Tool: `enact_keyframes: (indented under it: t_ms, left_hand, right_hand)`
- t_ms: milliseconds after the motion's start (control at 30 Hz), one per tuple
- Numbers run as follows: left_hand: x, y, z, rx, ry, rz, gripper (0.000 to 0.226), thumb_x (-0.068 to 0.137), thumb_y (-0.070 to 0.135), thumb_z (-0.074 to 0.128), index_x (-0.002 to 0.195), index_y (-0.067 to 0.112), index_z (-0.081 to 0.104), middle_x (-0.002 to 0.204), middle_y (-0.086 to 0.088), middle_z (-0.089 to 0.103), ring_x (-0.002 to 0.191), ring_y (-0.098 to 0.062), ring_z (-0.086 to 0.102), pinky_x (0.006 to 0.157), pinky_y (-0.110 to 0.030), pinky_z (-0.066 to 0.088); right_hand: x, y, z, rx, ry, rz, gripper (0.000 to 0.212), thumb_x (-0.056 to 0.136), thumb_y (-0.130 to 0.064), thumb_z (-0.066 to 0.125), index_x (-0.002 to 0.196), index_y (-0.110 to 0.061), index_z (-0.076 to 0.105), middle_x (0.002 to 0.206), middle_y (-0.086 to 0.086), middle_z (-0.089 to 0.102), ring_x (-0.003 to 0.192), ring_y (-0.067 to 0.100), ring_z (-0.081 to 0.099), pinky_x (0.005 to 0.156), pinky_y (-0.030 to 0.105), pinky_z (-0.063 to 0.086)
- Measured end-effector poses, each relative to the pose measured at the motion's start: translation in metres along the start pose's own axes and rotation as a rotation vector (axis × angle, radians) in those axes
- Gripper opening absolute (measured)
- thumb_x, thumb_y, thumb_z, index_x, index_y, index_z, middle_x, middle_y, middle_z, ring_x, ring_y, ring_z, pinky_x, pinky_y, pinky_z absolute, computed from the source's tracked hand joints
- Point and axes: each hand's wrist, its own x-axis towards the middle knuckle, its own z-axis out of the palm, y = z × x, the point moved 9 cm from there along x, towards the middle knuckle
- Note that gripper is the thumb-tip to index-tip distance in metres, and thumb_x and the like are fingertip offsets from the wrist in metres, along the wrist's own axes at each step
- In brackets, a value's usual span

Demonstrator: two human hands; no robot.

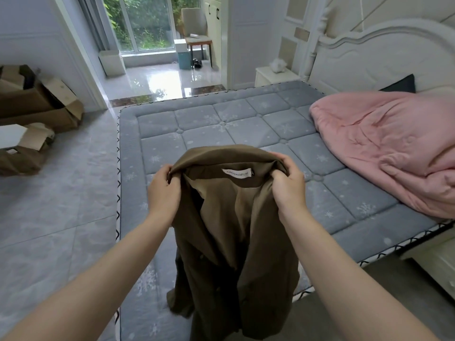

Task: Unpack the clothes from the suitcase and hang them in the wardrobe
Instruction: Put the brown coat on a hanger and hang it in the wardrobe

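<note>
A brown jacket [229, 244] with a white neck label hangs in the air over the near corner of the bed. My left hand [163, 190] grips its collar on the left side. My right hand [288, 185] grips the collar on the right side. The jacket's inside faces me and its lower part drapes down toward the mattress edge. No suitcase, hanger or wardrobe interior shows in this view.
A grey quilted mattress [221, 129] fills the middle, with a pink duvet [389, 148] bunched at the right by the white headboard [384, 55]. Open cardboard boxes [37, 107] sit on the tiled floor at left. A doorway leads to a chair [197, 28] and window.
</note>
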Motion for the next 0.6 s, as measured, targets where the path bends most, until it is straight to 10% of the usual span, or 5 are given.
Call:
enact_keyframes:
  t_ms: [333,600]
  left_hand:
    - [0.060,-0.040,0.023,0.067,-0.006,-0.061,0.020,0.098,0.021,0.047,0.103,0.023,0.067,0.099,0.005,0.061,0.092,-0.013,0.051,0.072,-0.026,0.033]
    - [0.062,-0.099,0.101,0.139,-0.191,-0.291,0.021,0.099,0.018,0.043,0.100,0.013,0.064,0.097,-0.006,0.066,0.097,-0.030,0.059,0.081,-0.041,0.044]
  right_hand:
    - [0.039,0.032,0.038,-0.127,-0.057,0.054,0.038,0.082,-0.008,0.054,0.107,-0.031,0.069,0.104,-0.013,0.070,0.103,0.008,0.062,0.093,0.027,0.050]
    - [0.060,0.158,0.053,-0.413,-0.309,0.324,0.039,0.081,-0.014,0.059,0.114,-0.033,0.066,0.108,-0.007,0.070,0.108,0.016,0.062,0.097,0.035,0.049]
